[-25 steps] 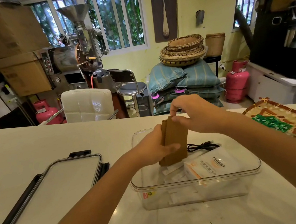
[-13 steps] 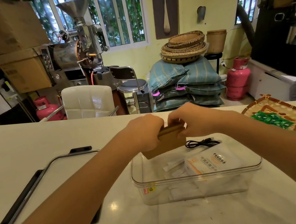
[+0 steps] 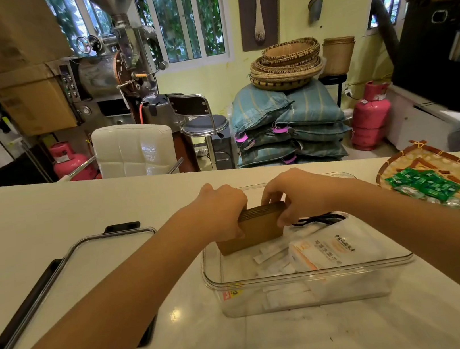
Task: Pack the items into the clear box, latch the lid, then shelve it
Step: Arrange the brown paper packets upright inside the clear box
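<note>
Both hands' fingers grip brown cardboard stack (image 3: 256,228) inside clear box (image 3: 309,276); stack's ends hidden.

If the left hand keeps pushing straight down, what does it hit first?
Likely the white sachets on the floor of the clear box, met by the brown stack under the left hand; depth uncertain.

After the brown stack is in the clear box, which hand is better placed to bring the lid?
Probably the left hand. The lid lies on the table on the left, beside the left forearm. The right hand is on the far side of the brown stack and clear box, so it would cross over.
</note>
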